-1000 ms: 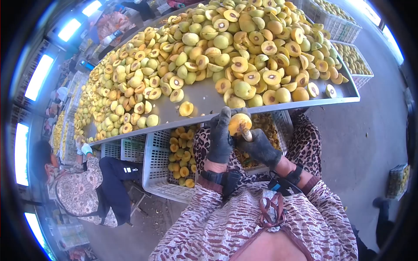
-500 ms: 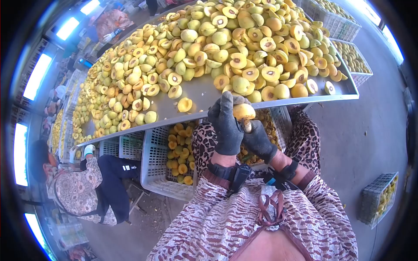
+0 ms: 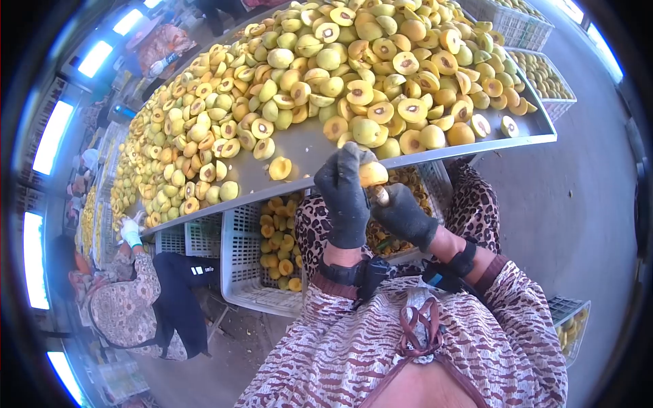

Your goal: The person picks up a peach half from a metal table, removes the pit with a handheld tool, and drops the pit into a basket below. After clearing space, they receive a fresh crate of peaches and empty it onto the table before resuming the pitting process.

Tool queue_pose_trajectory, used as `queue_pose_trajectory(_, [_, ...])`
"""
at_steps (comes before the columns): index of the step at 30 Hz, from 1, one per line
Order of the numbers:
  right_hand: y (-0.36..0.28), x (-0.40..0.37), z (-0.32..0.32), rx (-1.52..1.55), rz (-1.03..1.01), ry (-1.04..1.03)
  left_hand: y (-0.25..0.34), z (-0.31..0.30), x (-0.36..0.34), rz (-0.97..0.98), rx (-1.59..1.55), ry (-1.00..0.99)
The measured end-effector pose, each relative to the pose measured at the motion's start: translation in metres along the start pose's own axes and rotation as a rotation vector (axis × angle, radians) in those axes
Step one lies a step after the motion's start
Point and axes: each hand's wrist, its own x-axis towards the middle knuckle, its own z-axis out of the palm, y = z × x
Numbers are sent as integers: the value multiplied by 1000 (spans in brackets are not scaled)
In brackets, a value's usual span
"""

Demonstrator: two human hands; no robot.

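My left hand (image 3: pixel 345 194), in a dark glove, is closed around a yellow peach half (image 3: pixel 373 174) just past the near edge of the metal table. My right hand (image 3: pixel 406 214), gloved as well, is closed on a small tool with a pale, rounded handle end (image 3: pixel 381 197). The tool is right below the peach half; its working end is hidden. Many peach halves (image 3: pixel 326 88), several with brown pits showing, are heaped on the metal table (image 3: pixel 299 146) beyond my hands.
Beneath the table edge, a plastic crate (image 3: pixel 238 255) holds pitted peach halves, and another container with fruit pieces (image 3: pixel 391 234) stands between my knees. A co-worker (image 3: pixel 126 299) sits at the left, gloved hand at the table. More crates (image 3: pixel 544 78) stand at the right.
The view has shifted slightly. My hands still hold the peach half and tool close together. The co-worker's gloved hand has moved up to the table edge with fingers spread.
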Motion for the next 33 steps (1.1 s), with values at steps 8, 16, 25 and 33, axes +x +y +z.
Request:
queue_pose_trajectory(8, [-11,-15,10,335,8,-24,11,4,-8,209,226,35])
queue_pose_trajectory(16, [-16,-6,-9,-106,-446,267,10,24,-20,102,-44,58])
queue_pose_trajectory(25, [-4,-23,-16,-185,-264,79,18,19,-19,-220,-279,-130])
queue_pose_trajectory(33, [-19,-29,-13,220,-109,-23,33,30,-21,180,93,-177])
